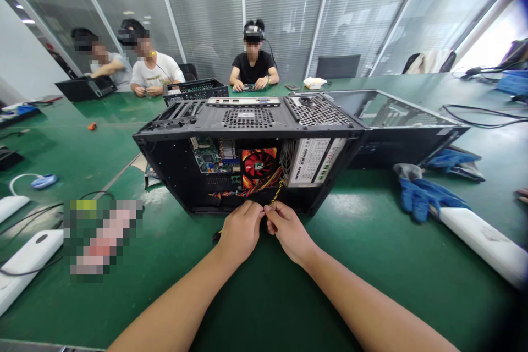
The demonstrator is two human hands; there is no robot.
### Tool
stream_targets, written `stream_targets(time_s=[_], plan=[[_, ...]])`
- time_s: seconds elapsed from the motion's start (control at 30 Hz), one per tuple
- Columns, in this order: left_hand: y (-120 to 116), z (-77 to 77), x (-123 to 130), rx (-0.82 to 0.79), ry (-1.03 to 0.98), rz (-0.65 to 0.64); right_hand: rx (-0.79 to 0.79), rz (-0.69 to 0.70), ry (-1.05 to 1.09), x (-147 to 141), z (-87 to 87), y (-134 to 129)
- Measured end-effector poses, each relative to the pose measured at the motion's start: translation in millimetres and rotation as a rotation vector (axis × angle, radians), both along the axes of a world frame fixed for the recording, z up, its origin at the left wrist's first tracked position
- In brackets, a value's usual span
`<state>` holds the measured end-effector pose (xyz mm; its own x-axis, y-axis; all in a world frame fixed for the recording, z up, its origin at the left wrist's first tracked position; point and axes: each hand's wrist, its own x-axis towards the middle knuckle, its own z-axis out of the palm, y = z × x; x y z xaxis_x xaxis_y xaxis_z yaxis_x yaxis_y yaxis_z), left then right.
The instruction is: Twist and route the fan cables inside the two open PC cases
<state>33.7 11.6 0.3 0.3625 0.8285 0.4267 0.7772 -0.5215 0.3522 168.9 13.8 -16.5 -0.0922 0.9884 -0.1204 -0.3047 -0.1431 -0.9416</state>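
Observation:
An open black computer case lies on the green table, its inside facing me. A red fan sits beside a green circuit board, and a white-labelled power supply is at the right. A twisted yellow and black cable runs out over the case's near edge to my hands. My left hand and my right hand meet there, fingers pinched on the cable. Its end is hidden by my fingers. A dark connector shows beside my left hand.
Right of the case stand another case part and blue gloves by a white power strip. Another white strip with black cables lies left. Three people sit across the green table. Fingers show at the right edge.

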Motion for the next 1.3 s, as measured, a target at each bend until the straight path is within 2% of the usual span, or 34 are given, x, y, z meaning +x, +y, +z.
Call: stream_targets(time_s=[0.3, 1.3], plan=[[1.1, -1.4, -0.4, 0.048, 0.051, 0.011, 0.003, 0.004, -0.014, 0.6, -0.7, 0.3], [2.1, 2.2, -0.2, 0.059, 0.104, 0.020, -0.005, -0.001, 0.000, 0.0, 2.5, -0.8]])
